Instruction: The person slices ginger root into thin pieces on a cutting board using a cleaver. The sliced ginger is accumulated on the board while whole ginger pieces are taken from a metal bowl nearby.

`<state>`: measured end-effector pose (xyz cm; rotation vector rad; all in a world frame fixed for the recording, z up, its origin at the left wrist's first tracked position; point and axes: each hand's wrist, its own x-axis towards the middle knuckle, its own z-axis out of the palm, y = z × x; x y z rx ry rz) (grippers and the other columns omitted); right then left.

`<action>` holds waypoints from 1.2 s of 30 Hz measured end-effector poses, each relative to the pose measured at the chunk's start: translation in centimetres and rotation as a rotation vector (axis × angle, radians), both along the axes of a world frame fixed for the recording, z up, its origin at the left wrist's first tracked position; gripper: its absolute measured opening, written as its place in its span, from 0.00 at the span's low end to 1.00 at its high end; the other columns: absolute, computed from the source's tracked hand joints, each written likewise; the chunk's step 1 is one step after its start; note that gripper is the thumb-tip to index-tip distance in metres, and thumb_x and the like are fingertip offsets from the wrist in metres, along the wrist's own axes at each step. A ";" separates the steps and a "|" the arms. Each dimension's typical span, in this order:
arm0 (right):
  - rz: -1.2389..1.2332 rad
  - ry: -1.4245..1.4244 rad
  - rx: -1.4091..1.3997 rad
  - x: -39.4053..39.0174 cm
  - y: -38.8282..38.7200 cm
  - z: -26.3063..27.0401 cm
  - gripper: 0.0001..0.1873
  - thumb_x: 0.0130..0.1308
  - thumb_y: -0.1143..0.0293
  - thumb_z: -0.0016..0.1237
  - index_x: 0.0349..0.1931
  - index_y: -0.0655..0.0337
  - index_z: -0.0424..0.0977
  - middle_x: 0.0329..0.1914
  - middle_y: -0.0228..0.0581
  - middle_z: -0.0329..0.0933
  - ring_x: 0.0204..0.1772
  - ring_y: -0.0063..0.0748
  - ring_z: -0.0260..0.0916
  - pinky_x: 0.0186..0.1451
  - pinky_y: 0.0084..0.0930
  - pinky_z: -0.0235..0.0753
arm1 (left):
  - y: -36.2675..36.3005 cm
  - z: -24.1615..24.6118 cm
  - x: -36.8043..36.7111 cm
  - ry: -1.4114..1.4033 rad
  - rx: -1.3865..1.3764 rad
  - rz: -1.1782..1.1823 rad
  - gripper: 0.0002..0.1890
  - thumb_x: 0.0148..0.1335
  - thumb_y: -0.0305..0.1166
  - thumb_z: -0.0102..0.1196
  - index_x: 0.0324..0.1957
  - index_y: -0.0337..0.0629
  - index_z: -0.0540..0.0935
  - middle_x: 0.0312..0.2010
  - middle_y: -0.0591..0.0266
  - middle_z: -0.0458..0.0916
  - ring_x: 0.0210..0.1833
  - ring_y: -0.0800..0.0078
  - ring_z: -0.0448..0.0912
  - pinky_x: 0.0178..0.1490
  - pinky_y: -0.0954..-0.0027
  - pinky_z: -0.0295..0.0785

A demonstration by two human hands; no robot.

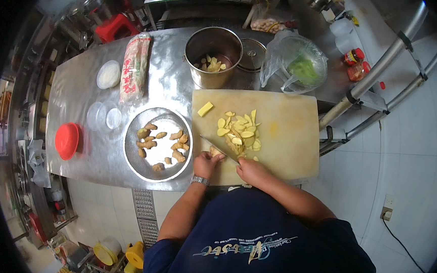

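My right hand (252, 171) grips the handle of a kitchen knife (219, 148), its blade slanting up and left over the cutting board (294, 131). At the board's left edge my left hand (206, 165) holds a piece of ginger (215, 152) beside the blade. Sliced ginger (247, 134) lies in a heap just beyond the knife. A yellow block (205, 109) sits near the board's upper left corner. Left of the board, a round mesh strainer (128, 163) holds several unsliced ginger pieces (179, 155). More slices lie inside a deep steel pot (214, 79) behind the board.
A pot lid (251, 52) and a plastic bag with greens (305, 69) are behind the board. Farther left on the steel table (91, 160) are a long wrapped package (134, 68), a white-filled tub (108, 74), clear plastic containers (105, 116) and a red bowl (67, 141). Metal rails (384, 67) stand right.
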<state>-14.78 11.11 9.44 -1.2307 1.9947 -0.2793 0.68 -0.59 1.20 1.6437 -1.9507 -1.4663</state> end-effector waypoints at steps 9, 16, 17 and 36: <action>0.012 -0.003 0.080 -0.4 0.9 0.7 0.13 0.64 0.63 0.47 0.35 0.65 0.68 0.28 0.60 0.76 0.34 0.62 0.74 0.38 0.52 0.72 | -0.1 -0.1 0.3 -0.017 0.027 -0.030 0.31 0.41 0.55 0.73 0.27 0.30 0.80 0.20 0.49 0.81 0.23 0.61 0.81 0.30 0.64 0.74; 0.063 0.001 -0.014 -1.0 1.0 0.8 0.13 0.65 0.63 0.43 0.40 0.65 0.69 0.30 0.60 0.76 0.36 0.62 0.75 0.40 0.54 0.72 | -0.5 -0.8 0.4 0.001 0.019 -0.023 0.32 0.39 0.55 0.73 0.27 0.30 0.80 0.20 0.48 0.81 0.23 0.58 0.80 0.31 0.63 0.74; 0.065 0.002 0.009 -1.0 1.3 0.8 0.13 0.65 0.63 0.43 0.39 0.65 0.70 0.29 0.60 0.76 0.36 0.61 0.75 0.40 0.54 0.72 | -0.4 -1.0 0.5 0.004 0.018 -0.020 0.32 0.39 0.55 0.73 0.27 0.30 0.80 0.20 0.48 0.81 0.23 0.59 0.80 0.31 0.63 0.74; 0.072 -0.008 0.003 -1.4 0.4 0.6 0.13 0.64 0.62 0.45 0.37 0.65 0.69 0.30 0.60 0.76 0.35 0.63 0.74 0.41 0.55 0.72 | -0.3 -2.9 0.8 -0.001 0.010 -0.017 0.32 0.38 0.58 0.72 0.25 0.34 0.80 0.19 0.50 0.80 0.22 0.58 0.80 0.30 0.61 0.74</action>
